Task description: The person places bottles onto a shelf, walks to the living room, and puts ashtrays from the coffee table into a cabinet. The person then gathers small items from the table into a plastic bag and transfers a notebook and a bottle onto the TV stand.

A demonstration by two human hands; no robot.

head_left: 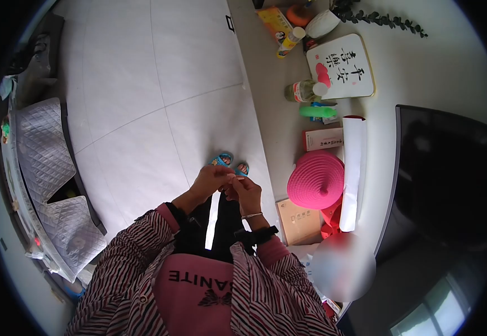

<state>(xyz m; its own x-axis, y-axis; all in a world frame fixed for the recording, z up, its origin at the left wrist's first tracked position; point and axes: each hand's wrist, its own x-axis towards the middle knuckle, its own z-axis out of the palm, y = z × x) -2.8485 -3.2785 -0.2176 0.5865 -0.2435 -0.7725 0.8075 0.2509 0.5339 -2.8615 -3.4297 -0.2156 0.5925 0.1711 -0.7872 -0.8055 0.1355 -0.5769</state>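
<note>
My left hand (212, 181) and my right hand (247, 195) meet in front of my body, fingertips pinched together. Between them shows a small pale pinkish bit (233, 176), too small to name, and part of it is hidden by the fingers. Both hands are closed, with the left thumb and forefinger close against the right ones. Below the hands are blue slippers (221, 159) on my feet. A pink woven hat (316, 179) lies on the cabinet to the right of my right hand.
On the white cabinet top (274, 140) stand a bottle (299, 91), a green object (317, 112), a framed calligraphy board (344, 67), a cardboard box (298, 222) and a white roll (353, 173). A television (445, 173) is at the right. A quilted sofa cover (42, 151) is at the left.
</note>
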